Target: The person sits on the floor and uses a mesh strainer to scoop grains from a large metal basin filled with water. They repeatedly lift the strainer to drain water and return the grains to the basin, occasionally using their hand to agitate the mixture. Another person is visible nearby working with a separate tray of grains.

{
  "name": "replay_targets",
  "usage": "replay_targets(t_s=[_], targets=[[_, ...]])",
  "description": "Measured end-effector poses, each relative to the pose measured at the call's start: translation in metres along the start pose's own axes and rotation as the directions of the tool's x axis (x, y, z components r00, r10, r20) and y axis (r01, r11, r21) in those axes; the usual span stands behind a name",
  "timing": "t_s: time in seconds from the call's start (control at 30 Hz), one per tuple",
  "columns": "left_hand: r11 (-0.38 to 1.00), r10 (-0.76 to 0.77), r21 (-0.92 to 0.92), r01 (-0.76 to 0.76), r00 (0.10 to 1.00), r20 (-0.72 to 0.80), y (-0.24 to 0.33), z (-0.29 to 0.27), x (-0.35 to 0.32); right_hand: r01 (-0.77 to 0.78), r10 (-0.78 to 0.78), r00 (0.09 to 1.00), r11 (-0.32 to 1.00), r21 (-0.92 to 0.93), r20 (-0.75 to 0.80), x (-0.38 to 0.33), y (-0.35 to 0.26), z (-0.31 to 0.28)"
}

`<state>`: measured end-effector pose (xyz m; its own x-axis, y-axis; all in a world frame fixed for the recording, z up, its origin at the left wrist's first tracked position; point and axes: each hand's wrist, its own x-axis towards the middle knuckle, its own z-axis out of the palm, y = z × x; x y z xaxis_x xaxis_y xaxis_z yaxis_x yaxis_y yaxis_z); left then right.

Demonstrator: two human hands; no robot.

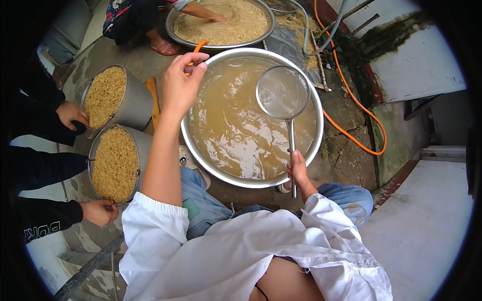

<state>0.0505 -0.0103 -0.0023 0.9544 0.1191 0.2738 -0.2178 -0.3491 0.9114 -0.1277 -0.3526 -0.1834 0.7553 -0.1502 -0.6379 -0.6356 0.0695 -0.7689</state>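
A wide metal basin [187,131] full of cloudy brown water [226,118] stands in front of me. My right hand [297,169] grips the steel handle of a round fine-mesh strainer [284,93], whose mesh is over the right part of the water. At the basin's far left rim, my left hand [182,83] is closed with thumb and fingers around a short orange hose piece [201,45]. The hose end sticks up beyond my fingers; how the rest of it runs is hidden by my hand.
Two metal buckets [143,98] heaped with yellowish grain stand at the left, with another person's hands [99,212] beside them. Beyond, someone's hand [220,18] rests in a second grain-filled basin [170,22]. An orange hose [351,90] curves along the right.
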Motion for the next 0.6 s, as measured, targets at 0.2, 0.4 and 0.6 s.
replay_targets(t_s=[0.2, 0.4, 0.6], targets=[[0.998, -0.039, 0.039, 0.039, 0.999, 0.012, 0.006, -0.006, 0.001, 0.053, -0.057, 0.998, 0.956, 0.289, 0.004, -0.025, -0.032, 0.004], [1.000, 0.024, 0.018, -0.023, 0.999, -0.040, -0.004, -0.004, 0.004, 0.095, -0.131, 0.991, 0.863, 0.496, 0.037, -0.045, -0.091, -0.013], [0.991, -0.118, -0.065, 0.120, 0.992, 0.033, -0.031, 0.001, -0.006, 0.109, -0.162, 0.987, 0.699, 0.706, 0.009, -0.055, -0.185, -0.065]])
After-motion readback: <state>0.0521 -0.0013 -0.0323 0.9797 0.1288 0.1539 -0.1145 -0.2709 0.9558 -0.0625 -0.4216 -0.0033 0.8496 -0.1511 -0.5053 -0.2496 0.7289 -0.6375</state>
